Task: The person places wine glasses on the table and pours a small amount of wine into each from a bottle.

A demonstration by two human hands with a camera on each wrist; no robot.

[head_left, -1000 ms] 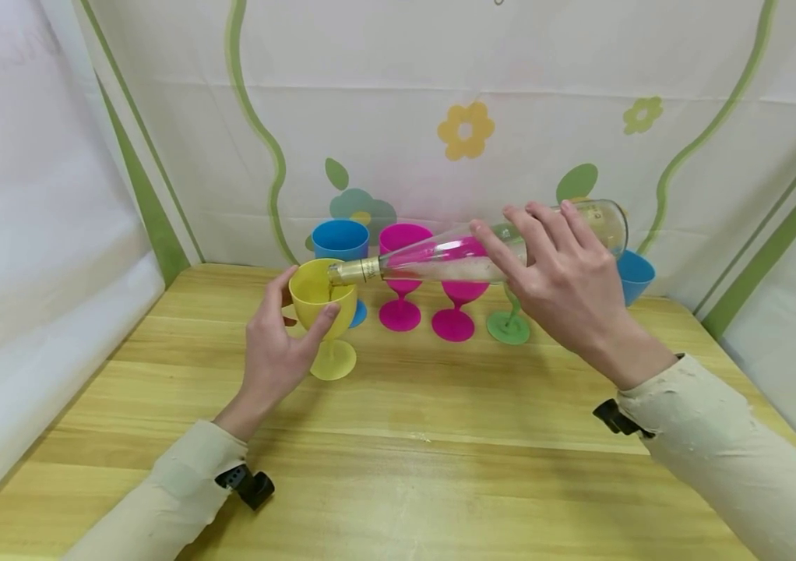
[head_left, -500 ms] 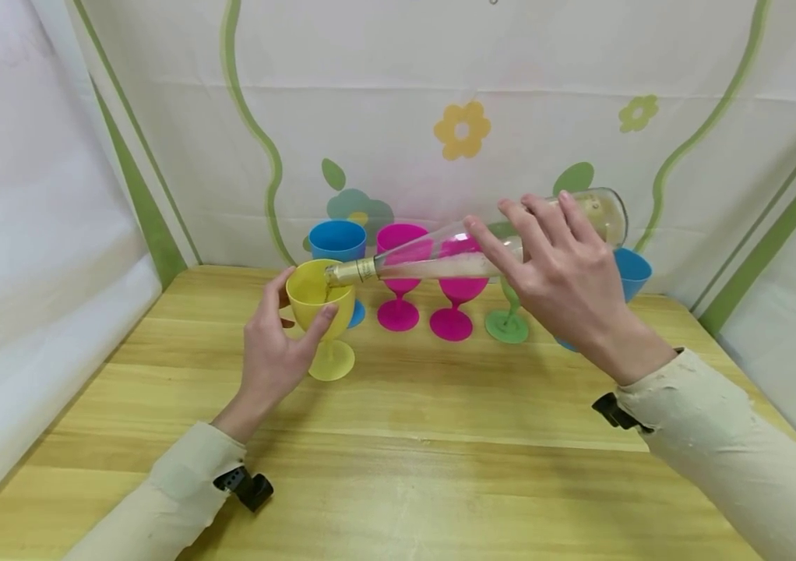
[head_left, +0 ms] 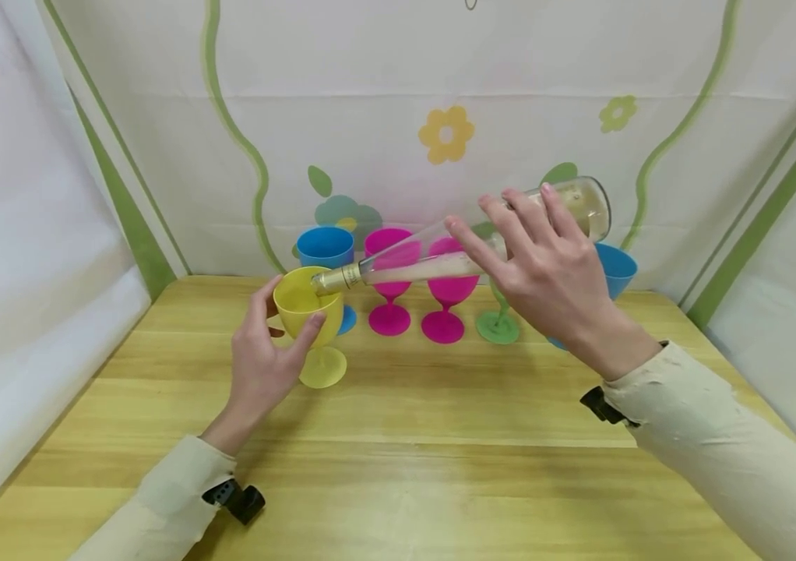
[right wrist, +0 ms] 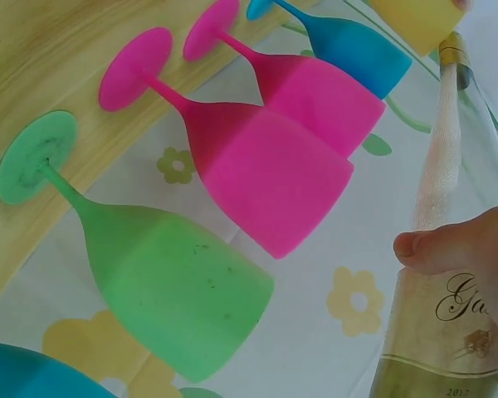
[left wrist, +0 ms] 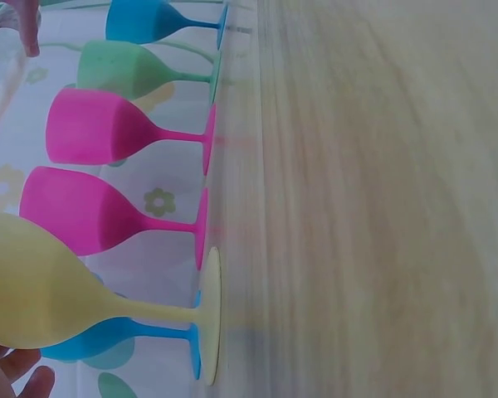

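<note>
My left hand (head_left: 265,362) holds the bowl of a yellow goblet (head_left: 310,323), thumb on the near side and fingers around the left. The goblet is upright, and its foot appears to rest on the wooden table (head_left: 398,483). My right hand (head_left: 552,273) grips a clear glass wine bottle (head_left: 426,269) around its body from above. The bottle tilts down to the left, its gold-wrapped mouth just inside the goblet's rim. Pale, frothy liquid runs along the neck. In the right wrist view, my thumb (right wrist: 448,245) presses the bottle above its label (right wrist: 448,332).
Behind stand a blue goblet (head_left: 325,248), two magenta goblets (head_left: 389,284), a green goblet (head_left: 498,327) and another blue goblet (head_left: 617,269), roughly in a row. The right hand partly hides the last one. A white flowered cloth (head_left: 370,140) hangs behind the table.
The bottle's base has risen, so the bottle slopes more steeply into the yellow goblet. The left hand keeps its hold. The head view has shifted slightly.
</note>
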